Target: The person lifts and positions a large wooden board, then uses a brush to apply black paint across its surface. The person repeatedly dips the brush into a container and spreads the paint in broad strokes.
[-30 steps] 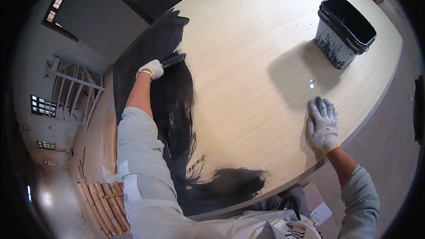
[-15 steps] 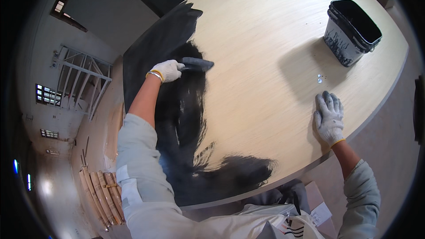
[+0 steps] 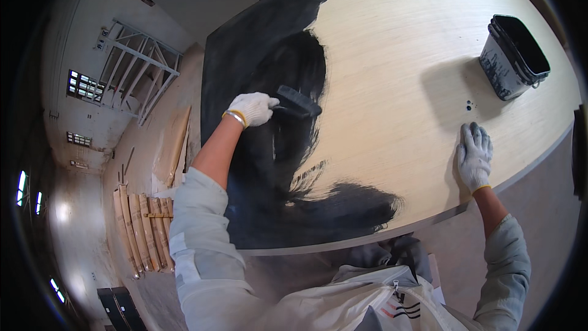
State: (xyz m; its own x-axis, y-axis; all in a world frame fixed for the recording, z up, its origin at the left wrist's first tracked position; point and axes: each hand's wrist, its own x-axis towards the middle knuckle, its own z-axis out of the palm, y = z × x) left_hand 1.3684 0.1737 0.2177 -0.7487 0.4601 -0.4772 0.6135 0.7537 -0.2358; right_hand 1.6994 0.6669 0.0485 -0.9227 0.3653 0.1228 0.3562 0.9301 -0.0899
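My left hand point(image 3: 252, 108), in a white glove, grips a wide black paintbrush point(image 3: 298, 101) pressed on a large pale wooden board point(image 3: 398, 73). The brush sits at the edge of a black painted area point(image 3: 269, 147) that covers the board's left side and part of its near edge. My right hand point(image 3: 474, 156), also gloved, lies flat with fingers spread on the bare wood near the board's near right edge. A black paint bucket point(image 3: 513, 55) stands on the board beyond my right hand.
A few black drips point(image 3: 468, 105) mark the wood between bucket and right hand. Wooden planks point(image 3: 141, 227) lie on the floor at the left. A metal frame point(image 3: 135, 67) stands against the far left wall.
My left hand has drawn the brush nearer and to the right along the edge of the black area. My right hand stays flat on the board.
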